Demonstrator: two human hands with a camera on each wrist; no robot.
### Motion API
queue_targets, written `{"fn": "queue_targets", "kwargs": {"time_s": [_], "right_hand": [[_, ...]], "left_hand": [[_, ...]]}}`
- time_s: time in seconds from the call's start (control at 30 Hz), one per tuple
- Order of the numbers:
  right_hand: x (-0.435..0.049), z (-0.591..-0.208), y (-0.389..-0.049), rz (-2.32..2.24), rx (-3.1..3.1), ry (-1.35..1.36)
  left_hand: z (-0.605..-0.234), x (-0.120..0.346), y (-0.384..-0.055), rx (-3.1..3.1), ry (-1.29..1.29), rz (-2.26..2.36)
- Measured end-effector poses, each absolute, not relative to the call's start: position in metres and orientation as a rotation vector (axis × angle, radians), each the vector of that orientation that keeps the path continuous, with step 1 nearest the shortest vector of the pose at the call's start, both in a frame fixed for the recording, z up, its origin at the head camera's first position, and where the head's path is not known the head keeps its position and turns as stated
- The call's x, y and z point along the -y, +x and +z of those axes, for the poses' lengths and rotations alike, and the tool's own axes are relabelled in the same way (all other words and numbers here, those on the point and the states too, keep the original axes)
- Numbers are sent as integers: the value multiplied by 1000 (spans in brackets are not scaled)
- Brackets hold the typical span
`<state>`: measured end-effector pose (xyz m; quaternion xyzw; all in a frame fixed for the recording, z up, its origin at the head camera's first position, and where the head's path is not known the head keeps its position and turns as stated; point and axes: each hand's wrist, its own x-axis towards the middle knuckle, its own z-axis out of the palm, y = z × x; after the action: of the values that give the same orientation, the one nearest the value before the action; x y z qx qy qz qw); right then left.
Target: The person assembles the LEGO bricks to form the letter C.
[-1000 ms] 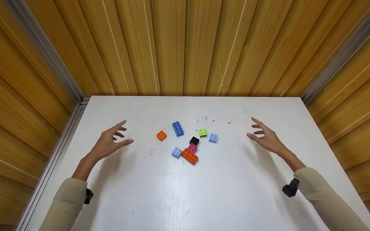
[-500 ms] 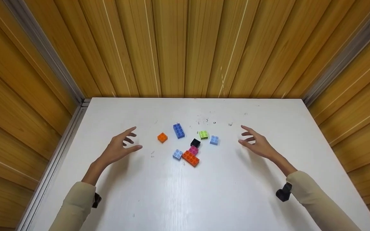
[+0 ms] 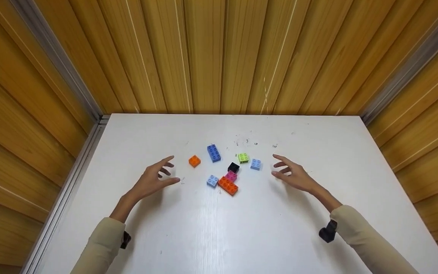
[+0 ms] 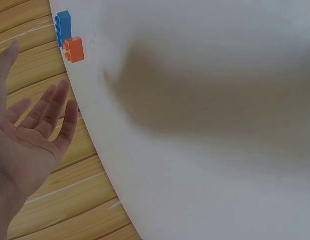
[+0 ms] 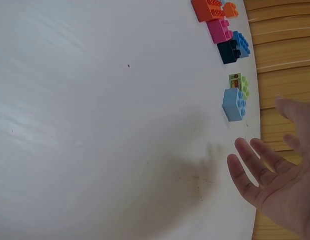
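From my end, I read the magenta brick (image 3: 231,176) as the middle of a clock on the table (image 3: 203,236). The left grip (image 3: 151,181) hung at nine, fingers spread and holding nothing; the right grip (image 3: 295,178) hung at three, equally spread and bare. The orange brick (image 3: 194,161) lay at ten, nearest the left fingers, with the dark blue brick (image 3: 214,153) at eleven. The lime brick (image 3: 243,158) sat at one and the light blue brick (image 3: 256,164) at two, just beside each other, so I judged that a low sweep from three could shove one into the other.

My bigger worry was the huddle: the black brick (image 3: 233,167) at twelve and the long red-orange brick (image 3: 228,185) at six crowded the magenta one, and the pale blue brick (image 3: 212,181) sat close at eight. Fingers forced in there could, I thought, knock neighbours askew. Whether any were joined, I couldn't tell.
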<state>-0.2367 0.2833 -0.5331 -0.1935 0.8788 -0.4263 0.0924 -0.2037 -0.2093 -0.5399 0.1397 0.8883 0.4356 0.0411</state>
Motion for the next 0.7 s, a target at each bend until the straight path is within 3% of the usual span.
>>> {"fn": "queue_targets", "kwargs": {"time_s": [0.7], "right_hand": [[-247, -547, -234, -1283, -2504, -658]], "left_hand": [[-554, 179, -200, -2579, 446, 1391]]}}
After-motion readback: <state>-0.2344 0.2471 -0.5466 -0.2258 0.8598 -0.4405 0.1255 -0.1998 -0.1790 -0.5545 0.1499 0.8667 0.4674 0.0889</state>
